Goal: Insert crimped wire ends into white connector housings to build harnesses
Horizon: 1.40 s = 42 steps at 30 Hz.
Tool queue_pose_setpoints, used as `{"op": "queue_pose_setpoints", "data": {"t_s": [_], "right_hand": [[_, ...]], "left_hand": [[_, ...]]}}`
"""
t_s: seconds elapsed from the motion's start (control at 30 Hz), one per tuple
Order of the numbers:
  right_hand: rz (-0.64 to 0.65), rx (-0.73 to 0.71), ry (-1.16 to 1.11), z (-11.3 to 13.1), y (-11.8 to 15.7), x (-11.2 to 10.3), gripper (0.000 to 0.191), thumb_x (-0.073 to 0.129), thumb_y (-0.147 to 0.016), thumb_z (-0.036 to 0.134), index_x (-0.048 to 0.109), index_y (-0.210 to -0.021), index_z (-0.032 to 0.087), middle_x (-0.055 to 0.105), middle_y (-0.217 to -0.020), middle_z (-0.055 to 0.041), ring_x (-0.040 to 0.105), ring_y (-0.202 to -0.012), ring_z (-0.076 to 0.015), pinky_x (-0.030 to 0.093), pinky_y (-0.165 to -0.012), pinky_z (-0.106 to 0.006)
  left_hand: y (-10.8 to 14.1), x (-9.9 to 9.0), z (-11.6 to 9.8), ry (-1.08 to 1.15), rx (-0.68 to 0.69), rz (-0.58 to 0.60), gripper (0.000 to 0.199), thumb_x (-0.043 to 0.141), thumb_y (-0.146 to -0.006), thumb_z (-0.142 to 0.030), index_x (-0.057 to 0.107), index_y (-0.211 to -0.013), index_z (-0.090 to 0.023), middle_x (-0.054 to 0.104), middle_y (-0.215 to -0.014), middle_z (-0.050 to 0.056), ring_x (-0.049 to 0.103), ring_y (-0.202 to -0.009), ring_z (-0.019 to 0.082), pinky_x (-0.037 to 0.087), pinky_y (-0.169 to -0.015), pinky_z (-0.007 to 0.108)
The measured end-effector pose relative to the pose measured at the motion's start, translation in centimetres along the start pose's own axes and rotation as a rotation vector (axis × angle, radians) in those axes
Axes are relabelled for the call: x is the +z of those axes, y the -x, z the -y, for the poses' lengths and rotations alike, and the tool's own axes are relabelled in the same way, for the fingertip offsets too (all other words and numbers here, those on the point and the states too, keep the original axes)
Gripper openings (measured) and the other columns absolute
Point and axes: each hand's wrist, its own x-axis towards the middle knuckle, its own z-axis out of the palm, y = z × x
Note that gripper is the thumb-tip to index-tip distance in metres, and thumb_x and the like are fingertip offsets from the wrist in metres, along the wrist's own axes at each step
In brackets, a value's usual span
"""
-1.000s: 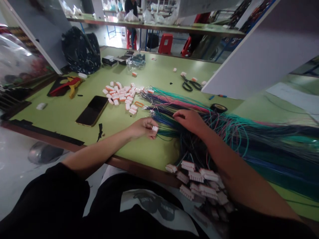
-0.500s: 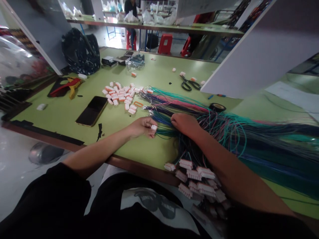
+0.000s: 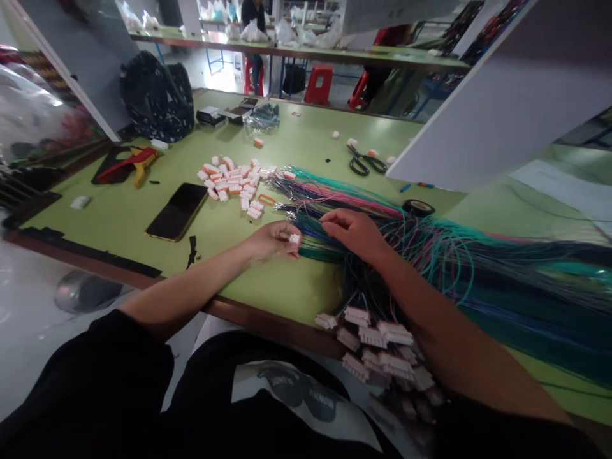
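My left hand is closed on a small white connector housing, pinched at the fingertips. Thin green wires run rightward from beside it. Over the wire bundle is my right hand, its fingers reaching left and slightly apart; I see nothing held in them. Bare metal terminals tip the wire ends just above my left hand. A pile of white and orange connector housings lies beyond it. Finished-looking white connectors on wires hang over the near table edge, below my right forearm.
On the green table lie a phone, red-and-yellow pliers-like tool, black scissors and a roll of black tape. A dark bag stands back left. A white panel juts in at right. A person is far back.
My right hand has moved slightly up and left, and its curled fingers have straightened. My left hand has shifted up a little, still holding the connector housing.
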Motion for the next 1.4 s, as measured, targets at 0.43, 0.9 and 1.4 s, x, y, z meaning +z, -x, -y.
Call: {"op": "queue_pose_setpoints", "data": {"t_s": [0.43, 0.9, 1.4], "right_hand": [[-0.058, 0.079, 0.388, 2.7, 1.1, -1.1, 0.020, 0.048, -0.075, 0.022, 0.066, -0.079, 0.015, 0.068, -0.075, -0.0081, 0.057, -0.064, -0.0161, 0.038, -0.060, -0.025], [0.065, -0.224, 0.253, 2.6, 1.6, 1.3, 0.012, 0.048, -0.067, 0.015, 0.059, -0.063, 0.017, 0.060, -0.066, -0.0023, 0.049, -0.061, -0.0117, 0.036, -0.062, -0.023], [0.075, -0.128, 0.225, 2.2, 1.6, 1.9, 0.014, 0.047, -0.068, 0.019, 0.059, -0.060, 0.018, 0.059, -0.058, -0.0003, 0.049, -0.055, -0.0103, 0.034, -0.057, -0.022]], "left_hand": [[0.1, 0.1, -0.1, 0.008, -0.016, 0.000, 0.030, 0.072, -0.063, -0.008, 0.051, -0.083, -0.014, 0.061, -0.065, -0.004, 0.060, -0.059, 0.007, 0.050, -0.064, 0.023], [0.1, -0.4, -0.1, 0.030, -0.004, 0.054, 0.034, 0.077, -0.060, -0.013, 0.051, -0.083, -0.014, 0.062, -0.067, -0.003, 0.062, -0.063, 0.009, 0.050, -0.066, 0.023], [0.2, -0.3, -0.2, 0.074, -0.003, 0.071, 0.035, 0.079, -0.058, -0.014, 0.052, -0.080, -0.014, 0.063, -0.065, -0.004, 0.062, -0.062, 0.008, 0.050, -0.066, 0.022]]}}
